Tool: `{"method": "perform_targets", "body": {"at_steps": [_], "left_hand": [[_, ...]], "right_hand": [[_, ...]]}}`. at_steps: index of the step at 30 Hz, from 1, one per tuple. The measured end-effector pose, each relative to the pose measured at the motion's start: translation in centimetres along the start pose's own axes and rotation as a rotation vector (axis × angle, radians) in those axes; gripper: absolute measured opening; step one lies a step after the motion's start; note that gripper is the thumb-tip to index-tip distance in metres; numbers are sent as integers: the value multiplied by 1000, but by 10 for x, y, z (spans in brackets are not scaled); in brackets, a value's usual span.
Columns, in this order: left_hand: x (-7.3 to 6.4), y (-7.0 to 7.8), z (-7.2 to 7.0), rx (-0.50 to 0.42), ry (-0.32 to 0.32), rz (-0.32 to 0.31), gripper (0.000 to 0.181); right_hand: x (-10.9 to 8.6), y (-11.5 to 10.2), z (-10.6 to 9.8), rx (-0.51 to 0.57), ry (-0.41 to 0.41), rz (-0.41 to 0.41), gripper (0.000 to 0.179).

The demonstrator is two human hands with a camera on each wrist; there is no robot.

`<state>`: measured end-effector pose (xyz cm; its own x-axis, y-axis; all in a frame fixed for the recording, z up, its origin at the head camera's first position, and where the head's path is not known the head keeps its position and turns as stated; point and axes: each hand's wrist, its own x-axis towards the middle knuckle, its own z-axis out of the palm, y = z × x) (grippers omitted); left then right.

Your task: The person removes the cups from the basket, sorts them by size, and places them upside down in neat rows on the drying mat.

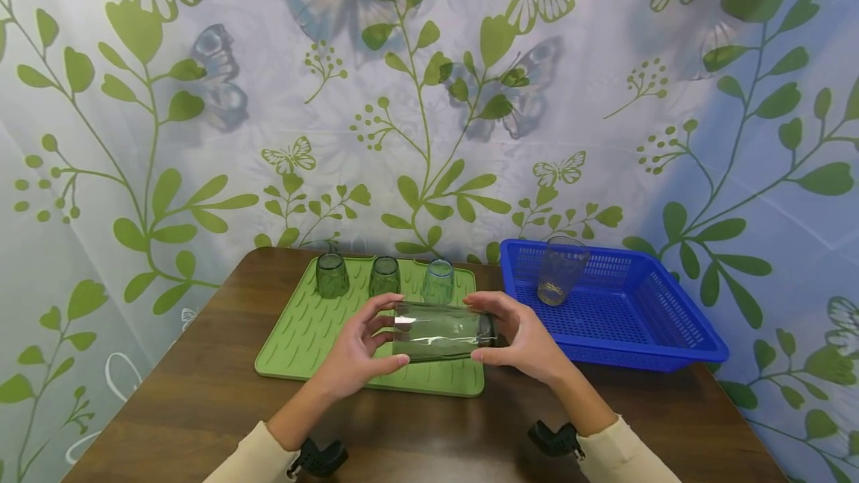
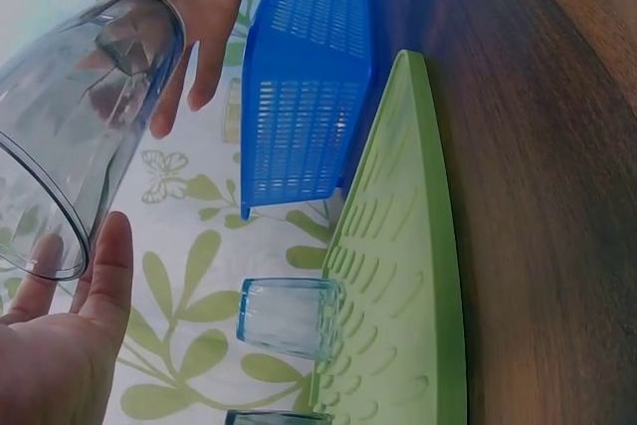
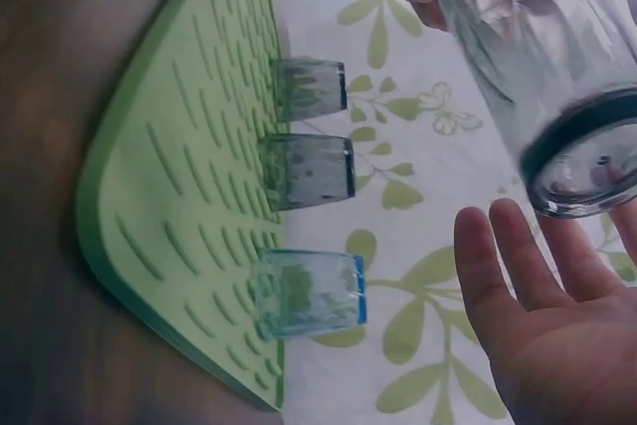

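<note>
A tall, clear drinking glass (image 1: pixel 439 331) lies sideways in the air between both hands, above the front of a green drying mat (image 1: pixel 302 341). My left hand (image 1: pixel 362 345) grips it by the rim end, thumb below and fingers above. At the thick base my right hand (image 1: pixel 520 338) holds it between thumb and fingers. Seen from the right wrist, the base sits by the right hand's (image 3: pixel 557 335) fingers. On the mat's back part, three small glasses stand upside down: a grey one (image 1: pixel 332 276), another grey one (image 1: pixel 385 276) and a bluish one (image 1: pixel 438 281).
A blue plastic basket (image 1: pixel 671 304) with perforated walls stands right of the mat. Inside it, at the left, is another tall clear glass (image 1: pixel 560 270). The brown wooden table (image 1: pixel 221 401) ends at a patterned curtain (image 1: pixel 429 95) behind.
</note>
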<state>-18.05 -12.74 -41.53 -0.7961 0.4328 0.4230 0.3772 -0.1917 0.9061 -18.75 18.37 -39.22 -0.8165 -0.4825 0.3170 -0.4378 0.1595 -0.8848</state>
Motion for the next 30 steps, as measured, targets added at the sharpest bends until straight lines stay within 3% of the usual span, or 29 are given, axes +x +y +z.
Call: {"method": "perform_targets", "body": {"at_steps": [18,30], "left_hand": [[-2,1,0,-7,-17,-4,78],[-5,-6,-8,11,-56,-47,78]], "right_hand": [[-6,5,12,217,11,-9,67],[-7,12,23,266,64,21,65]]}}
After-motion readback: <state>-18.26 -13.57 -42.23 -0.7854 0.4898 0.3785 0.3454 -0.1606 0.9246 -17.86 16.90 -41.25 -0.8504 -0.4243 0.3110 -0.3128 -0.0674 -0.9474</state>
